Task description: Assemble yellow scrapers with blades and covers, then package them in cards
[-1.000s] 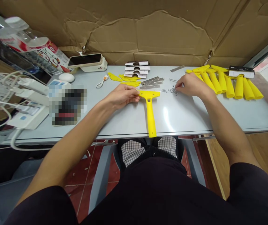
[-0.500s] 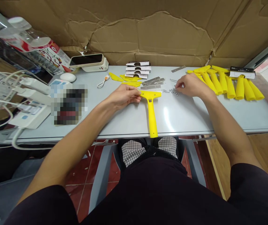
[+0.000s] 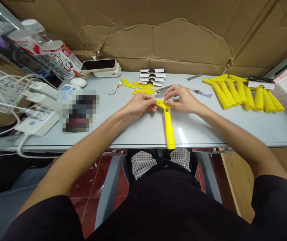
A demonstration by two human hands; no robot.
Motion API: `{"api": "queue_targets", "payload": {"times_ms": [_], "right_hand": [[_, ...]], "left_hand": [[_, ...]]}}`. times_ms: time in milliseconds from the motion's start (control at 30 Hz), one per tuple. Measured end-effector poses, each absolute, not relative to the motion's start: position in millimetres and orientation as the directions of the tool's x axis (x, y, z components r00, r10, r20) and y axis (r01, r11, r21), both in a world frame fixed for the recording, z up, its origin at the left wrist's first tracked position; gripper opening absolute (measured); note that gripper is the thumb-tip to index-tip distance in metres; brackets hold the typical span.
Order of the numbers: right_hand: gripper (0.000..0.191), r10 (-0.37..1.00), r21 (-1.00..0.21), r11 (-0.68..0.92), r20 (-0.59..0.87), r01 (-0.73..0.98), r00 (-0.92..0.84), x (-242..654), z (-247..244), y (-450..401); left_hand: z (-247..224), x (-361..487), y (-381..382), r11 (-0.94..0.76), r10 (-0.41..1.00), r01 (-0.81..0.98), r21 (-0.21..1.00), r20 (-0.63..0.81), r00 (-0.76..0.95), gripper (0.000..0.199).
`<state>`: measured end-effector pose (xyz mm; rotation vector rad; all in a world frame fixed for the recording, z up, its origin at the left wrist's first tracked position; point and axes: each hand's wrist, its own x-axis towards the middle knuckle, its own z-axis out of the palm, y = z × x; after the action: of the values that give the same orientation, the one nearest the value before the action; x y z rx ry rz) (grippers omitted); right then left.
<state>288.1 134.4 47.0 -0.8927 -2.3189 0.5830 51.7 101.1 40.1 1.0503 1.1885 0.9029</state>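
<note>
My left hand (image 3: 142, 104) pinches the left end of a yellow scraper (image 3: 169, 129) by its wide head; the handle points toward me and reaches the table's front edge. Over the right part of that head is my right hand (image 3: 182, 99), its thumb and fingertips closed together at the plastic. Anything small between those fingertips is too hidden to make out. Behind the hands lie loose metal blades (image 3: 163, 89), partly covered by my right hand. A screwdriver (image 3: 200, 92) with a clear handle rests just beyond my right hand.
Several yellow scrapers (image 3: 241, 92) lie at the right, with a small box (image 3: 261, 82) on them. Yellow plastic pieces (image 3: 144, 90) and stacked blade packs (image 3: 152, 77) are at the back. A phone (image 3: 99, 65), bottles (image 3: 63, 60) and a cabled power strip (image 3: 36, 124) crowd the left.
My right hand has moved left from the pile of small screws to the scraper's head. My left hand still holds the scraper. The view has shifted slightly.
</note>
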Motion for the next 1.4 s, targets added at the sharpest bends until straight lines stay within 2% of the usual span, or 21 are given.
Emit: {"api": "queue_targets", "payload": {"times_ms": [367,600,900,1400], "right_hand": [[0.011,0.814,-0.745,0.486,0.195,0.458,-0.547,264.4,59.1,137.1],[0.004,0.892,-0.788,0.297,0.028,0.538,-0.452,253.3,66.0,136.0],[0.013,0.890,-0.812,0.064,-0.217,0.580,-0.402,245.5,88.9,135.5],[0.010,0.863,-0.852,0.041,-0.233,0.522,-0.448,252.5,87.9,136.8]], "left_hand": [[40.4,53.9,97.5,0.231,0.962,-0.029,0.973,-0.223,0.159,0.026],[41.5,56.2,95.8,0.221,0.967,-0.004,0.975,-0.219,0.127,0.029],[37.0,55.4,95.8,0.171,0.974,0.035,0.985,-0.174,0.144,0.026],[33.7,52.6,97.1,0.165,0.972,0.030,0.986,-0.167,0.165,0.023]]}}
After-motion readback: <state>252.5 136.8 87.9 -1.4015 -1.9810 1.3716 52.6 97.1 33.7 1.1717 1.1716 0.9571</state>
